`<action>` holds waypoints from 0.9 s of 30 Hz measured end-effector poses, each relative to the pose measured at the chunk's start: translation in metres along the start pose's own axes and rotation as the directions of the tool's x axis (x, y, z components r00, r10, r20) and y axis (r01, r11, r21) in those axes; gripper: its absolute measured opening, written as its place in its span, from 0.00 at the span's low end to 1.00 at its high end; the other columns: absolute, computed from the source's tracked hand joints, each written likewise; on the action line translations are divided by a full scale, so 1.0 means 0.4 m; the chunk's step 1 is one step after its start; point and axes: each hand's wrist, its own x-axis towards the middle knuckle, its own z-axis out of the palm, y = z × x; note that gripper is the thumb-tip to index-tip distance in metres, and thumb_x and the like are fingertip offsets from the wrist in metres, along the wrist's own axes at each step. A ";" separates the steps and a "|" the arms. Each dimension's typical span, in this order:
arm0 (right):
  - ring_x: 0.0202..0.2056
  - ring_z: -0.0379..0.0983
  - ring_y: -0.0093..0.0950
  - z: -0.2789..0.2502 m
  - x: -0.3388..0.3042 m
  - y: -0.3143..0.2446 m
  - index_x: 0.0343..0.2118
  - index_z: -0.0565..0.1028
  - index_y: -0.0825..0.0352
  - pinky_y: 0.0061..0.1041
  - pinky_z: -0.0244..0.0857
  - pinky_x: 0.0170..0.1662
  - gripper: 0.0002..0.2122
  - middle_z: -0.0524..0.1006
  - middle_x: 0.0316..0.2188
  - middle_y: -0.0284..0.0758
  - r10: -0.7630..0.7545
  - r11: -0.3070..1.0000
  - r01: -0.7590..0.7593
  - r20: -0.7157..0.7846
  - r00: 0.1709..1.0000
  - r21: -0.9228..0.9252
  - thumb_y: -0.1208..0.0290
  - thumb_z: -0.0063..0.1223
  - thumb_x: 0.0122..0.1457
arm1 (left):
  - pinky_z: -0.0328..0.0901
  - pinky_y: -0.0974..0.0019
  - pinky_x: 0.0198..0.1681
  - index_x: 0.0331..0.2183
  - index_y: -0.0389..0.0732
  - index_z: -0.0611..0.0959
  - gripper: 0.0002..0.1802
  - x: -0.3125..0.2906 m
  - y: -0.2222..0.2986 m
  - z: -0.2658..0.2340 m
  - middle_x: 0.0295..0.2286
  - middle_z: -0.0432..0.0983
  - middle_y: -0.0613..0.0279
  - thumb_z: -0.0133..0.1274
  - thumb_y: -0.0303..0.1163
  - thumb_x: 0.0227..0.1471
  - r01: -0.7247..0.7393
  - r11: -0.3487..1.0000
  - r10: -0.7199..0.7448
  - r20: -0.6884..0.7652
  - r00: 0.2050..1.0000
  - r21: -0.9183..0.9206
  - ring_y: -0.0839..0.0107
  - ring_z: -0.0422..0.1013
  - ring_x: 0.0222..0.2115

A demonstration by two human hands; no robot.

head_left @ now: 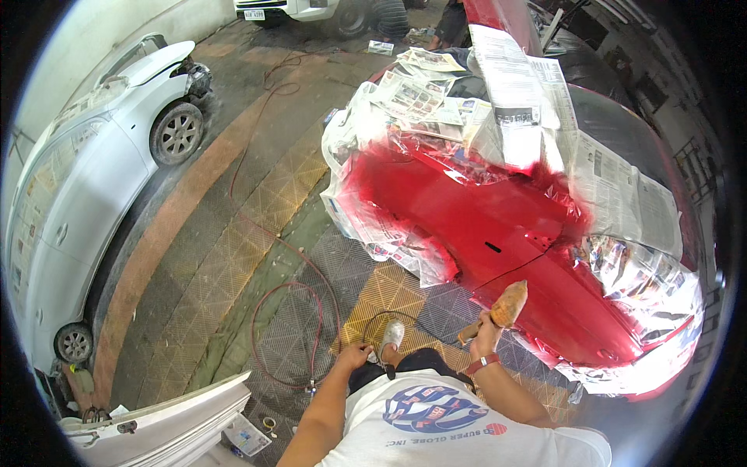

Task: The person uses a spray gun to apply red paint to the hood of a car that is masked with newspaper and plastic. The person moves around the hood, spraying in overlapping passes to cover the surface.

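Note:
In my right hand point(488, 336) is a tan, stained tool with a rounded, pointed head point(510, 303) and a stubby rear end. My fingers wrap round it, beside the red car panel point(467, 222). What kind of tool it is I cannot make out. A thin dark cord point(405, 314) loops across the floor between my hands. Close to my left thigh, my left hand point(355, 356) is closed on what looks like that cord. Glossy red paint covers the panel, with newspaper point(615, 183) and plastic sheeting point(358, 117) masking the car around it.
A reddish air hose point(319, 303) coils over the floor tiles at my left. Another car point(101, 167), pale and partly masked, stands at the far left. A white vehicle point(299, 9) is parked at the back. Near my lower left is a white panel point(167, 409).

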 end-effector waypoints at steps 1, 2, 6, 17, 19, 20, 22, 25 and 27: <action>0.36 0.73 0.24 0.016 0.005 0.029 0.45 0.72 0.63 0.29 0.68 0.40 0.14 0.75 0.35 0.30 0.014 1.000 -0.013 0.031 0.999 -0.027 0.78 0.63 0.57 | 0.69 0.52 0.57 0.51 0.43 0.87 0.32 -0.009 -0.003 0.001 0.48 0.82 0.43 0.52 0.59 0.60 0.000 1.000 0.000 0.004 1.000 -0.006 0.45 0.77 0.51; 0.35 0.72 0.24 0.032 0.008 0.055 0.44 0.73 0.63 0.28 0.67 0.40 0.13 0.75 0.34 0.29 0.026 0.998 -0.023 0.061 0.998 -0.053 0.77 0.63 0.58 | 0.69 0.52 0.56 0.51 0.43 0.87 0.31 -0.014 -0.016 0.011 0.48 0.82 0.43 0.53 0.58 0.60 0.000 1.000 0.000 0.009 1.000 -0.011 0.46 0.77 0.51; 0.40 0.71 0.26 0.210 0.041 0.217 0.52 0.71 0.62 0.30 0.68 0.41 0.17 0.74 0.42 0.31 0.091 0.974 -0.023 0.296 0.951 -0.225 0.70 0.61 0.62 | 0.70 0.54 0.55 0.51 0.42 0.86 0.29 -0.082 -0.028 0.028 0.47 0.83 0.43 0.55 0.54 0.61 -0.012 0.986 0.004 -0.052 0.999 -0.165 0.48 0.78 0.50; 0.55 0.76 0.43 0.912 -0.046 0.223 0.59 0.69 0.68 0.39 0.68 0.58 0.29 0.79 0.52 0.49 0.058 0.781 0.450 0.768 0.638 -0.433 0.62 0.65 0.57 | 0.72 0.58 0.49 0.52 0.39 0.85 0.26 -0.270 0.002 0.027 0.40 0.85 0.46 0.55 0.48 0.63 0.075 0.956 -0.128 -0.174 0.976 -0.284 0.55 0.82 0.43; 0.54 0.76 0.54 0.889 -0.057 0.219 0.57 0.69 0.67 0.46 0.69 0.56 0.28 0.78 0.50 0.58 0.170 0.638 0.522 0.764 0.622 -0.567 0.59 0.63 0.57 | 0.72 0.58 0.47 0.52 0.39 0.85 0.25 -0.263 -0.030 0.052 0.39 0.86 0.47 0.55 0.48 0.63 0.042 0.957 -0.094 -0.169 0.981 -0.287 0.57 0.82 0.41; 0.55 0.76 0.52 0.852 -0.079 0.234 0.58 0.68 0.68 0.43 0.69 0.57 0.30 0.79 0.51 0.56 0.185 0.660 0.491 0.757 0.627 -0.568 0.59 0.64 0.56 | 0.72 0.58 0.47 0.52 0.39 0.85 0.25 -0.277 -0.040 0.066 0.39 0.86 0.47 0.55 0.48 0.63 0.070 0.958 -0.118 -0.159 0.980 -0.278 0.57 0.82 0.41; 0.57 0.76 0.48 0.758 -0.020 0.286 0.61 0.68 0.69 0.39 0.68 0.59 0.33 0.79 0.52 0.54 0.155 0.706 0.426 0.711 0.686 -0.565 0.60 0.66 0.55 | 0.72 0.59 0.46 0.51 0.39 0.86 0.25 -0.266 0.011 0.036 0.38 0.86 0.47 0.55 0.47 0.63 0.060 0.973 -0.089 -0.122 0.989 -0.221 0.58 0.82 0.40; 0.56 0.76 0.51 0.526 0.025 0.294 0.61 0.67 0.68 0.42 0.70 0.57 0.32 0.79 0.51 0.55 0.105 0.702 0.395 0.635 0.766 -0.592 0.61 0.64 0.56 | 0.72 0.58 0.46 0.51 0.39 0.86 0.24 -0.235 -0.011 0.040 0.37 0.86 0.49 0.56 0.47 0.63 0.038 0.984 -0.055 -0.095 0.994 -0.172 0.58 0.82 0.40; 0.55 0.76 0.53 0.355 0.086 0.315 0.61 0.67 0.66 0.45 0.71 0.56 0.31 0.79 0.51 0.55 0.106 0.632 0.338 0.509 0.854 -0.698 0.60 0.63 0.57 | 0.72 0.57 0.47 0.50 0.40 0.86 0.24 -0.213 0.009 0.019 0.37 0.86 0.49 0.56 0.48 0.62 0.029 0.996 -0.032 -0.036 0.999 -0.085 0.57 0.82 0.41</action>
